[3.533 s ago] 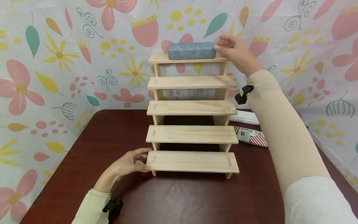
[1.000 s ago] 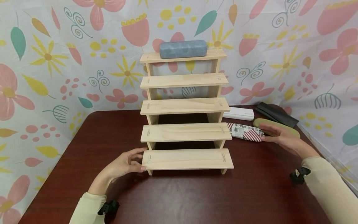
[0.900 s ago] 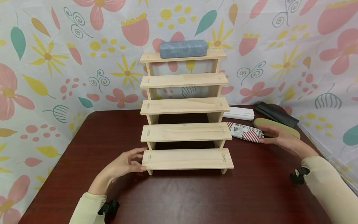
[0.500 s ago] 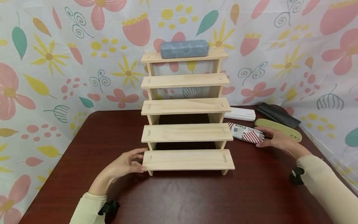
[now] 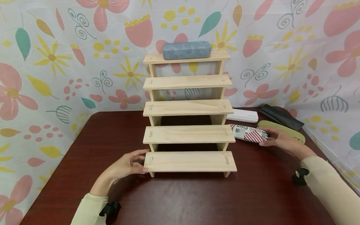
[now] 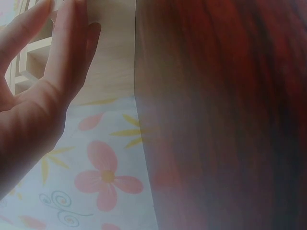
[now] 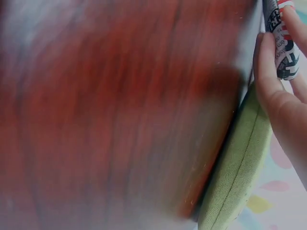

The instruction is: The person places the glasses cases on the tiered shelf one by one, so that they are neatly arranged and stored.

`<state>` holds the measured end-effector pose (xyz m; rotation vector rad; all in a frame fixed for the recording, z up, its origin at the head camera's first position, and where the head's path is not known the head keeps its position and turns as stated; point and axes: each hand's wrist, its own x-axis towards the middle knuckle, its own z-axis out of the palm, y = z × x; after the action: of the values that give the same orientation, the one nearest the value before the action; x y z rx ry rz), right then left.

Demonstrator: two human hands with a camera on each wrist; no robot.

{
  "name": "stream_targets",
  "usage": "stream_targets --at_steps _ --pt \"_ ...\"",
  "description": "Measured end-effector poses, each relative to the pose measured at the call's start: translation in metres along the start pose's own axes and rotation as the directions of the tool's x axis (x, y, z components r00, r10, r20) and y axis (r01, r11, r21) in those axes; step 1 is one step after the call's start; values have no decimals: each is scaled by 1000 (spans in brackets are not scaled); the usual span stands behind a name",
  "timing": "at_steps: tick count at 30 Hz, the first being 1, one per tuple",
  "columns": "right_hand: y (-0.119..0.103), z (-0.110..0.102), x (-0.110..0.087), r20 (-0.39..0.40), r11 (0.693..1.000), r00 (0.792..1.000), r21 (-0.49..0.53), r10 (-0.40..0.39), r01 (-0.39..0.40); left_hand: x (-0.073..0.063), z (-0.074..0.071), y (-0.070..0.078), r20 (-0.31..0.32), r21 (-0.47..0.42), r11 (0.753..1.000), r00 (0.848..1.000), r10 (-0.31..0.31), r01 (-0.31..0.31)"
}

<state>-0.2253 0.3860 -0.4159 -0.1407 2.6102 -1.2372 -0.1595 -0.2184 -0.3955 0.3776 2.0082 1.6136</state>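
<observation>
Right hand (image 5: 282,142) pinches striped case (image 5: 247,133), woven green case (image 7: 237,165) behind, near table (image 5: 261,187) right edge; left hand (image 5: 123,165) grips wooden rack (image 5: 189,134).

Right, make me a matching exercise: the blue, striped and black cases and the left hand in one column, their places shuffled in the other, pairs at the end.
Things
1. blue case
2. striped case
3. black case
4. left hand

Places
A. at the far right corner of the table
B. touching the left end of the lowest step
C. on the top step
D. with one end in the right hand

Pairs: 1-C, 2-D, 3-A, 4-B
</observation>
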Motion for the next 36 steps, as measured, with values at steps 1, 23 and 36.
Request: stream_targets --at_steps 1,23,36 --pt "0 0 0 3 1000 1000 22 6 -6 0 0 0 1 -1 1000 1000 0 0" --pt "-11 -34 -19 -49 981 994 164 -95 102 0 1 0 -4 6 1000 1000 7 -7" --pt "-32 -74 -28 -190 831 945 453 -265 324 -1 1 0 -8 5 1000 1000 -3 3"
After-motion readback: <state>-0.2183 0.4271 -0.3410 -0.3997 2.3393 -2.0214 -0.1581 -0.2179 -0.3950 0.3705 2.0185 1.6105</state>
